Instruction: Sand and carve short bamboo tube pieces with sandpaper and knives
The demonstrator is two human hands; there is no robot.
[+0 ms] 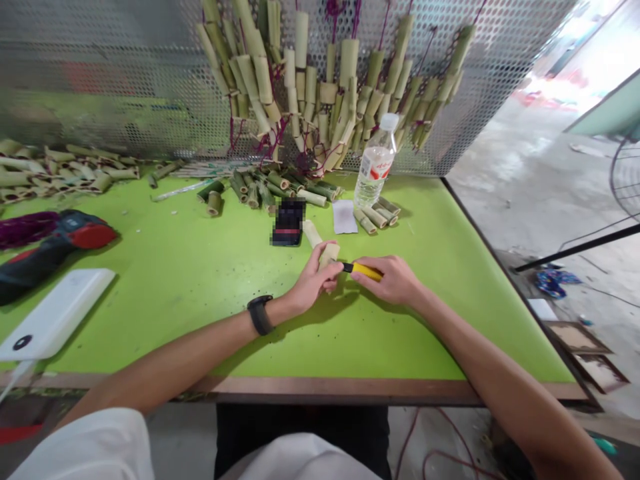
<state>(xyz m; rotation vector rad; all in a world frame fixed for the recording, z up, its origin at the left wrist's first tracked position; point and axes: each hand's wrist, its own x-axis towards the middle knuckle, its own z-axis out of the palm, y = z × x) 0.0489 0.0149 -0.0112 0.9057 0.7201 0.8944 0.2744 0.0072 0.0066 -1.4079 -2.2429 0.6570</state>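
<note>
My left hand (316, 279) is closed around a pale piece of bamboo (330, 253), held a little above the green tabletop. In my right hand (393, 280) is a yellow and black utility knife (367, 271), its black end pointing left at the bamboo and close to my left thumb. Whether the blade touches the bamboo is too small to tell. Just behind my left hand lies another pale bamboo piece (313, 233). Beyond it are a dark phone (289, 222) and a small white paper (345, 217).
A water bottle (376, 163) stands behind short bamboo pieces (375, 217). Green bamboo tubes (255, 190) lie at the back, under bamboo strung on a perforated metal panel (150, 80). Left are a power drill (60, 247), a white power bank (57, 313) and a bamboo pile (60, 170).
</note>
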